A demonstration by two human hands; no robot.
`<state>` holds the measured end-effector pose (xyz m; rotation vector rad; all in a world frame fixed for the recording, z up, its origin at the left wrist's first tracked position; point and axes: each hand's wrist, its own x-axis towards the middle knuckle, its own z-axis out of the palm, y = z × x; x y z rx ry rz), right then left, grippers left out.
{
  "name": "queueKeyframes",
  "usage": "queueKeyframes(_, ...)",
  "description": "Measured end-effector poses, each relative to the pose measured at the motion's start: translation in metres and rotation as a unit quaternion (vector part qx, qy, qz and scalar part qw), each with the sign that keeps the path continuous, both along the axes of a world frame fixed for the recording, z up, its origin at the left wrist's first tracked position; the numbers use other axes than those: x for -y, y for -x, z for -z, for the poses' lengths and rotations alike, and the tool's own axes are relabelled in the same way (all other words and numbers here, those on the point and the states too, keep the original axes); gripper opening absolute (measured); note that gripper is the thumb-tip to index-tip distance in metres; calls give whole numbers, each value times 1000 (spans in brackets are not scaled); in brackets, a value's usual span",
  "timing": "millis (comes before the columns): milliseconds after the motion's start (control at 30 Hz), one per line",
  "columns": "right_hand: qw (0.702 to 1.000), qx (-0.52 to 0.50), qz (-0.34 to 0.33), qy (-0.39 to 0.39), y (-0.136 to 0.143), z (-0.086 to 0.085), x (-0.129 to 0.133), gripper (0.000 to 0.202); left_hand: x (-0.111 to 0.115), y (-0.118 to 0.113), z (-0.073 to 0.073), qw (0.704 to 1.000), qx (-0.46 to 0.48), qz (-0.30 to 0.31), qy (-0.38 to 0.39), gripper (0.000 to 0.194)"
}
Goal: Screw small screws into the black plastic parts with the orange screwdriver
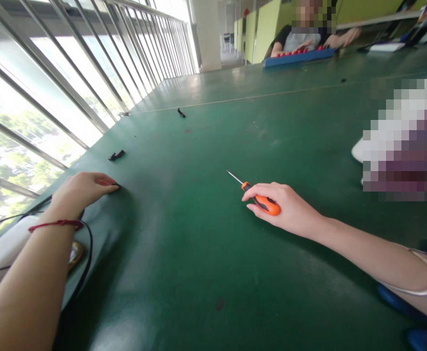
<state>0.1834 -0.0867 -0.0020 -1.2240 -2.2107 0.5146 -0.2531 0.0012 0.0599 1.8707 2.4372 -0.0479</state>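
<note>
My right hand (pixel 282 207) is closed around an orange and black screwdriver (pixel 268 204). Its thin metal shaft points up and to the left, over the green table (pixel 184 234). At the left side of the table, my left hand (pixel 89 187) is closed, with fingertips pinched at a small black piece (pixel 115 185). Most of that piece is hidden by the fingers, so its kind does not show. Just beyond this hand lies a black clip-like part (pixel 116 155). A similar small black part (pixel 181 113) rests farther back.
Metal railings (pixel 99 63) run along the left edge. A black cable (pixel 89 253) and a white object (pixel 6 253) are by my left forearm. At the far end, a person sits behind a blue tray (pixel 301 57) with red items. A blurred white and purple shape (pixel 411 141) is at right.
</note>
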Motion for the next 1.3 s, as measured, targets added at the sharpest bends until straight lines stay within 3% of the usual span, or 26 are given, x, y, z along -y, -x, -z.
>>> queueKeyframes(100,1000,-3,-2,4,0,1,0,15,6,-21,-6,1000,-18,-5,-20,41)
queueKeyframes(233,1000,-12,8,14,2,0,1,15,16,-90,-2,988,87,123,-35,32)
queueKeyframes(300,999,-34,22,18,4,-2,3,14,23,-135,8,962,153,219,-48,21)
queueKeyframes(400,994,-88,57,11,5,-5,5,11,36,-200,24,901,212,373,-61,12)
queueKeyframes(533,986,-138,95,-10,2,-5,3,7,49,-253,41,843,265,459,-93,10)
queueKeyframes(633,984,-137,115,8,0,-4,-1,6,51,-264,51,837,267,467,-100,9)
queueKeyframes(767,985,-108,132,13,-2,-3,-5,6,51,-260,59,838,266,458,-131,13)
queueKeyframes(1133,992,-52,114,-3,-5,-3,-6,5,47,-253,64,829,321,440,-128,9)
queueKeyframes(1300,983,-112,138,-50,-5,-5,-1,19,50,-252,60,841,296,426,-157,6)
